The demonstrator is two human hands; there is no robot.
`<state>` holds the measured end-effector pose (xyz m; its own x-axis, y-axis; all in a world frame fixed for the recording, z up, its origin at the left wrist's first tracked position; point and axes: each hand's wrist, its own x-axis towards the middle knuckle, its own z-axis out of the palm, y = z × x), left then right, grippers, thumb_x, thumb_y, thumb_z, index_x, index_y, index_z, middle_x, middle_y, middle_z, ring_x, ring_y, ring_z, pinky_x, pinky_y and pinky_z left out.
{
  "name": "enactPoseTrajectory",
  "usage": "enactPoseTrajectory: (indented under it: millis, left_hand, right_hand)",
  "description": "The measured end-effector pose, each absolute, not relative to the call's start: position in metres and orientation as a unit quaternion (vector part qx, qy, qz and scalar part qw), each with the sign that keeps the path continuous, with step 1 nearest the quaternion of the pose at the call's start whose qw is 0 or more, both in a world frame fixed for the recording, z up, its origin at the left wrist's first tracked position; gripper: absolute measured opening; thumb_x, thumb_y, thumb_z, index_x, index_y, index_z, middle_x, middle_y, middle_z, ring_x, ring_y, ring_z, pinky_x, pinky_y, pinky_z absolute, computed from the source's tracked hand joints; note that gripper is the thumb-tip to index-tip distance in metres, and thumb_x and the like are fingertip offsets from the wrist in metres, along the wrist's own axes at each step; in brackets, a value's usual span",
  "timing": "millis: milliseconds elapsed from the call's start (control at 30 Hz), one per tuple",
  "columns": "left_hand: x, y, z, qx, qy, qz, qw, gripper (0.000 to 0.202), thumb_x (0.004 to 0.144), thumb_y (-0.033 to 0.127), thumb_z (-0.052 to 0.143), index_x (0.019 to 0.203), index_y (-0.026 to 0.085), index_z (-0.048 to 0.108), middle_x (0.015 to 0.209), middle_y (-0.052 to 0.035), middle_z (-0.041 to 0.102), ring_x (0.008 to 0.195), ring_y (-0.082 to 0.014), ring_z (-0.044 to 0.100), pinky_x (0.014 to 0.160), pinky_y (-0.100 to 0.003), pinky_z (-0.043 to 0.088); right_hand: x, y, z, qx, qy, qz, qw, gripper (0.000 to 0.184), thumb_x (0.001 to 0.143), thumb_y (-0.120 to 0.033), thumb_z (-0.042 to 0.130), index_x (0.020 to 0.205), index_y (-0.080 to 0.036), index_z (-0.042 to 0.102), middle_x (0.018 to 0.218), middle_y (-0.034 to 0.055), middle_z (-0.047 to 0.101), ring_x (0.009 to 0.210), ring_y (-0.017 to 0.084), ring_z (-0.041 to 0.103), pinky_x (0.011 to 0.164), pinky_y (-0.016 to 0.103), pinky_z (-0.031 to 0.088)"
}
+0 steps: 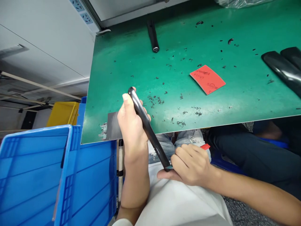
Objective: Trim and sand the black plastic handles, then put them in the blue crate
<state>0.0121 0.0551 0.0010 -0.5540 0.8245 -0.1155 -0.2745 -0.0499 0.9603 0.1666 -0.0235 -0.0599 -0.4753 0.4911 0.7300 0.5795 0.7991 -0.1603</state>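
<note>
My left hand [134, 122] is closed around the upper part of a long, glossy black plastic handle [154, 139], which slants down toward my lap. At its lower end, my right hand [191, 164] is shut on a red-handled knife [205, 146]. Most of the knife is hidden in the fist, with only the red end sticking out. A thin sliver of what looks like its blade shows against the tip of the black handle. My right thumb lies beneath that tip.
Black shavings lie scattered on the green table [122, 62]. On it are a red sandpaper sheet [208, 79], a dark grey sheet [113, 126], another black handle [153, 36] and black parts [282, 70]. Blue crates [35, 163] stand left. A person's dark-clothed leg [254, 153] is at right.
</note>
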Motion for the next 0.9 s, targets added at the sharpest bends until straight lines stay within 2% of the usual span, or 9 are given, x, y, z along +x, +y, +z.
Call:
enactPoseTrajectory:
  millis: [267, 433, 600, 667, 733, 767, 833, 867, 900]
  left_hand:
    - [-0.011, 0.061, -0.012, 0.192, 0.549, 0.737, 0.344, 0.044, 0.098, 0.055, 0.067, 0.120, 0.018, 0.074, 0.076, 0.0045, 0.052, 0.049, -0.0052, 0.046, 0.041, -0.019, 0.038]
    - [-0.018, 0.060, -0.012, 0.118, 0.565, 0.758, 0.304, 0.034, 0.101, 0.051, 0.064, 0.109, 0.018, 0.069, 0.077, 0.0045, 0.051, 0.050, -0.0053, 0.047, 0.043, -0.018, 0.038]
    - [-0.023, 0.058, -0.007, 0.115, 0.570, 0.763, 0.282, 0.035, 0.109, 0.047, 0.046, 0.113, 0.018, 0.063, 0.073, 0.0058, 0.049, 0.052, -0.0079, 0.052, 0.047, -0.019, 0.043]
    - [-0.024, 0.047, -0.001, 0.160, 0.557, 0.752, 0.314, 0.034, 0.108, 0.047, 0.051, 0.115, 0.017, 0.067, 0.084, 0.0008, 0.062, 0.065, -0.0110, 0.064, 0.058, -0.023, 0.053]
    - [-0.026, 0.026, 0.008, 0.288, 0.576, 0.712, 0.280, 0.035, 0.103, 0.043, 0.062, 0.129, 0.020, 0.067, 0.122, -0.0102, 0.070, 0.105, -0.0225, 0.073, 0.085, -0.033, 0.061]
    - [-0.027, 0.012, 0.013, 0.405, 0.599, 0.663, 0.192, 0.045, 0.102, 0.040, 0.065, 0.144, 0.025, 0.061, 0.146, -0.0125, 0.061, 0.131, -0.0274, 0.064, 0.101, -0.039, 0.058]
    - [-0.032, -0.015, 0.022, 0.619, 0.609, 0.492, -0.064, 0.105, 0.090, 0.034, 0.082, 0.171, 0.033, 0.016, 0.177, -0.0159, 0.018, 0.165, -0.0368, 0.014, 0.128, -0.059, 0.029]
    - [-0.035, -0.027, 0.027, 0.686, 0.571, 0.436, -0.112, 0.120, 0.082, 0.033, 0.090, 0.172, 0.037, 0.011, 0.179, -0.0123, 0.016, 0.166, -0.0365, 0.007, 0.133, -0.062, 0.011]
    - [-0.038, -0.036, 0.031, 0.755, 0.523, 0.369, -0.141, 0.114, 0.083, 0.028, 0.089, 0.172, 0.033, 0.017, 0.176, -0.0135, 0.027, 0.166, -0.0361, 0.011, 0.133, -0.063, 0.004]
  right_hand:
    - [0.154, -0.022, -0.073, -0.365, -0.811, -0.076, 0.451, 0.063, 0.109, -0.057, 0.043, 0.056, -0.023, 0.043, 0.053, -0.0018, 0.037, 0.059, 0.017, 0.029, 0.057, 0.037, 0.018]
    - [0.144, -0.017, -0.079, -0.378, -0.782, -0.067, 0.491, 0.050, 0.107, -0.036, 0.054, 0.059, -0.024, 0.043, 0.052, -0.0029, 0.037, 0.056, 0.016, 0.027, 0.055, 0.037, 0.014]
    - [0.145, -0.008, -0.063, -0.373, -0.750, 0.061, 0.543, 0.033, 0.109, -0.039, 0.055, 0.084, -0.019, 0.062, 0.060, -0.0025, 0.055, 0.054, 0.012, 0.045, 0.052, 0.029, 0.033]
    - [0.150, -0.007, -0.050, -0.372, -0.729, 0.121, 0.561, 0.032, 0.109, -0.040, 0.054, 0.088, -0.018, 0.061, 0.061, -0.0038, 0.053, 0.052, 0.010, 0.046, 0.051, 0.025, 0.037]
    - [0.156, -0.007, -0.035, -0.374, -0.705, 0.159, 0.581, 0.029, 0.109, -0.031, 0.056, 0.082, -0.020, 0.057, 0.059, -0.0052, 0.049, 0.050, 0.009, 0.043, 0.049, 0.024, 0.036]
    - [0.159, -0.008, -0.028, -0.373, -0.697, 0.170, 0.588, 0.029, 0.108, -0.027, 0.056, 0.079, -0.020, 0.056, 0.059, -0.0051, 0.048, 0.051, 0.009, 0.043, 0.049, 0.025, 0.036]
    - [0.162, -0.009, -0.014, -0.357, -0.699, 0.189, 0.591, 0.030, 0.106, -0.024, 0.057, 0.077, -0.021, 0.055, 0.059, -0.0048, 0.048, 0.051, 0.009, 0.043, 0.049, 0.026, 0.036]
    - [0.162, -0.009, -0.008, -0.336, -0.708, 0.199, 0.589, 0.030, 0.107, -0.025, 0.056, 0.077, -0.020, 0.056, 0.060, -0.0044, 0.049, 0.051, 0.009, 0.043, 0.049, 0.026, 0.036]
    - [0.162, -0.010, -0.003, -0.308, -0.721, 0.209, 0.585, 0.031, 0.107, -0.027, 0.055, 0.077, -0.020, 0.057, 0.060, -0.0040, 0.050, 0.051, 0.010, 0.043, 0.049, 0.027, 0.035]
